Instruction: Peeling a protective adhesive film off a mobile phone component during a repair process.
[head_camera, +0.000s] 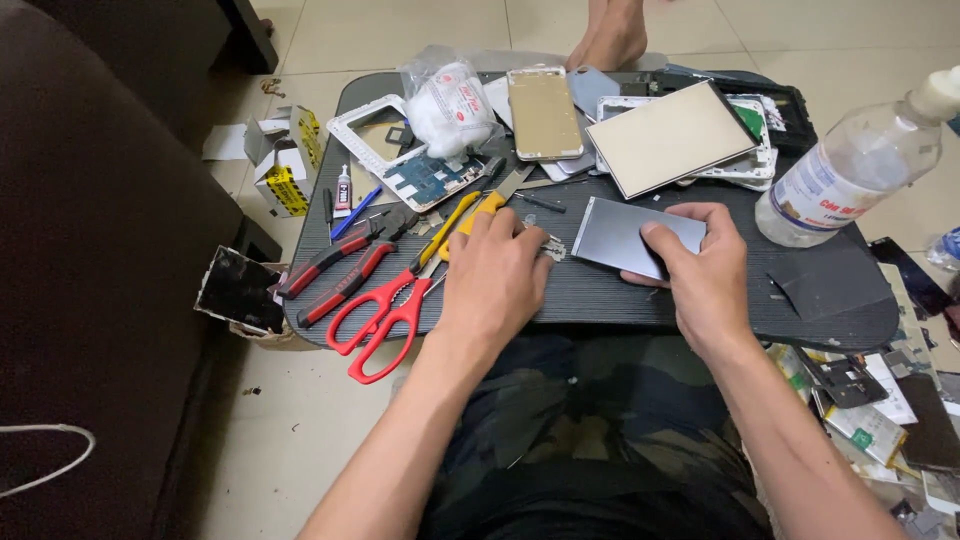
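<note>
My right hand grips a flat grey phone panel by its right end; the panel lies on the dark lap table. My left hand rests palm down on the table just left of the panel, its fingers curled over small metal parts and the tip of a yellow utility knife. What the left fingers hold is hidden. Red scissors lie beside the left wrist.
Red-handled pliers, a white phone frame, a circuit board, a bag of cotton, a gold phone back and a beige panel crowd the table. A plastic bottle stands at the right. Another person's foot is beyond.
</note>
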